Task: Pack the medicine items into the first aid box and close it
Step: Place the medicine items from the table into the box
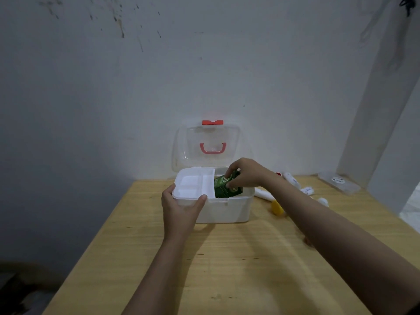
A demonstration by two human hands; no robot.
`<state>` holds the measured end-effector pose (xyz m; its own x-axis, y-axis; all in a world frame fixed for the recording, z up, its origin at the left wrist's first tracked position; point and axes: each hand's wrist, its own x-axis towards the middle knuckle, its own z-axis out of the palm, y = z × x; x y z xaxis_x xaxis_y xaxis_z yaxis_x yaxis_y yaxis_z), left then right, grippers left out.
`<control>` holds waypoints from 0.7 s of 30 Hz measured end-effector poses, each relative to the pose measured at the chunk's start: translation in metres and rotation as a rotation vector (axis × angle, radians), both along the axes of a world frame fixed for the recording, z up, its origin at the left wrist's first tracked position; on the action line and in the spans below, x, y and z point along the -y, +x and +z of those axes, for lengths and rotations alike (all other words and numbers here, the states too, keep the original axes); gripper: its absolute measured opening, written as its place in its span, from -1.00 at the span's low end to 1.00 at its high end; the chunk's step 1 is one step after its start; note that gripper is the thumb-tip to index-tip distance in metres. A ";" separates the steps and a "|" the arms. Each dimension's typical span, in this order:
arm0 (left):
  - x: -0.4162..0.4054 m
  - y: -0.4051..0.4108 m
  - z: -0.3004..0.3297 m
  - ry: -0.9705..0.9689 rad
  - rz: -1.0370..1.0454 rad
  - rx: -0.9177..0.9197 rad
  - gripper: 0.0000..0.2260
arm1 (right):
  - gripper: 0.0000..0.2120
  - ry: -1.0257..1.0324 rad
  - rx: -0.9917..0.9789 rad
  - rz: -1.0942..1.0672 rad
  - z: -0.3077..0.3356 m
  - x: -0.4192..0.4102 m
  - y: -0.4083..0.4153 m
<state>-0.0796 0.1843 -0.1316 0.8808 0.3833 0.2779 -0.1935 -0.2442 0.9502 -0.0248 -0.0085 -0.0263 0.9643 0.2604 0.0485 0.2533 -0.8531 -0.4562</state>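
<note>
The white first aid box [229, 211] stands on the wooden table with its clear lid [209, 137] swung up against the wall; the lid carries a red handle and a red latch. A white divided tray [195, 185] sits over the box's left half. My left hand [181, 206] grips the box's front left corner, thumb on the rim. My right hand [245, 173] holds a green medicine box [223, 186], tilted and partly inside the open right half. More medicine items lie right of the box: white tubes [263, 193], a yellow-capped item [277, 208], a white bottle [292, 179].
A clear flat plastic case [339, 181] lies at the table's far right corner by a white pillar. The wall stands directly behind the box. The table's left edge runs diagonally, with dark floor beyond. Bare wooden table [227, 264] stretches in front of the box.
</note>
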 end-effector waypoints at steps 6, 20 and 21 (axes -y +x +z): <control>0.001 0.000 -0.001 0.005 0.005 0.017 -0.23 | -0.66 -0.118 0.008 0.037 -0.010 -0.011 0.008; -0.001 0.002 -0.006 0.012 0.001 0.025 -0.24 | -0.68 -0.126 -0.212 -0.036 -0.024 -0.027 0.022; -0.002 0.003 -0.006 0.013 0.000 0.024 -0.23 | -0.67 -0.104 -0.229 -0.055 -0.023 -0.027 0.023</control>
